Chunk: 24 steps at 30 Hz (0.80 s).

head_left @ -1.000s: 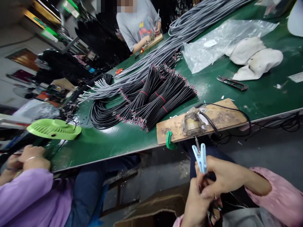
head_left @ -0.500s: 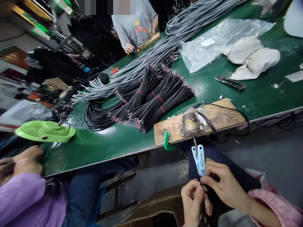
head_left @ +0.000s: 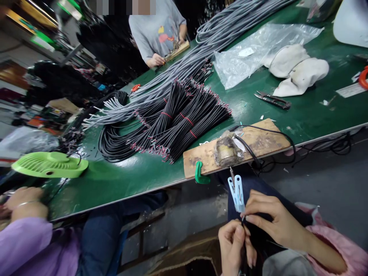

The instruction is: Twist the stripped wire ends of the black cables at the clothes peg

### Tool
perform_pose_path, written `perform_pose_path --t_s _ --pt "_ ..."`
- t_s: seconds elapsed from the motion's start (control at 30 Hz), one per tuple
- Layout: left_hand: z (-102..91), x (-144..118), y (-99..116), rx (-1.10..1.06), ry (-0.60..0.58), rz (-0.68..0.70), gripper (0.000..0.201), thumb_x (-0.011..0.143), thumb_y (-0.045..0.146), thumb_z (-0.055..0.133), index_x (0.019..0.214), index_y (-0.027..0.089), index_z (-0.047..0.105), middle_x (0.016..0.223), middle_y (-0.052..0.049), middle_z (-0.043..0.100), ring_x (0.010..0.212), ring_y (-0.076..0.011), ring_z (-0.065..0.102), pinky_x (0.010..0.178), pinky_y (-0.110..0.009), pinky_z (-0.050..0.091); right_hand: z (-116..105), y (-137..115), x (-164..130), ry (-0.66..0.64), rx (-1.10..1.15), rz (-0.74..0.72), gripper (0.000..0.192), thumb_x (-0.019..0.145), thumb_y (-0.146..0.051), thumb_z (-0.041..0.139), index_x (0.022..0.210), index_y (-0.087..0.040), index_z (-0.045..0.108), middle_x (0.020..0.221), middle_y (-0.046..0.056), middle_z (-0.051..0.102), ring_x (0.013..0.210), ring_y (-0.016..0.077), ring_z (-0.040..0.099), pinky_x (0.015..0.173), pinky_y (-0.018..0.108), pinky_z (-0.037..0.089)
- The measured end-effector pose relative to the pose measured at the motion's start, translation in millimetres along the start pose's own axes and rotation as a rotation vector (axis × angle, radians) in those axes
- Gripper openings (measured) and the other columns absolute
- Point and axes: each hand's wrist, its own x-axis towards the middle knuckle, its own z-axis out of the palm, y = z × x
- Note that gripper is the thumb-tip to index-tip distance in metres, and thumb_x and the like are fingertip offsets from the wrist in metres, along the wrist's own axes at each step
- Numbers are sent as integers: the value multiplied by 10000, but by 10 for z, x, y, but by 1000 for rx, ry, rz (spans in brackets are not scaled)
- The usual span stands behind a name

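R hand (head_left: 270, 215) is now shifted off L hand (head_left: 232, 240), thin wire (head_left: 243, 218) pinched by R fingertips, black cable (head_left: 243, 224) gripped in curled L fingers, both best kept steady.

The only view looks from the person's head, forward and steeply down, over a wooden board (head_left: 264, 134) at the near edge of the tabletop (head_left: 306, 119). Nearest the lens are the left hand (head_left: 233, 242) and right hand (head_left: 266, 210), below the board. The camera leans, so the edge climbs rightward past the board; far left of it, blur makes depth hard to judge.
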Motion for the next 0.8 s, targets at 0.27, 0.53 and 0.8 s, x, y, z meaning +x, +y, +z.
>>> perform_pose_path --t_s 0.27,0.53,0.8 --pt "7 9 5 -20 -29 4 382 805 479 720 640 160 590 347 99 399 248 -10 283 303 -147 339 42 -26 -2 23 -16 117 178 916 -196 569 781 -162 681 728 42 640 692 168 578 649 288 454" --pt "-89 74 -94 -109 -143 98 327 905 398 623 682 159 617 353 113 342 228 1 216 283 -122 324 110 81 -108 222 -71 9 133 900 -145 588 930 -199 706 773 33 685 726 178 625 817 346 447" --pt "-208 96 -288 -193 -209 177 329 958 345 534 706 158 632 329 115 332 181 12 146 244 -113 297 124 46 -81 139 172 165 133 909 -203 591 865 -195 716 788 32 683 754 167 625 780 303 471"
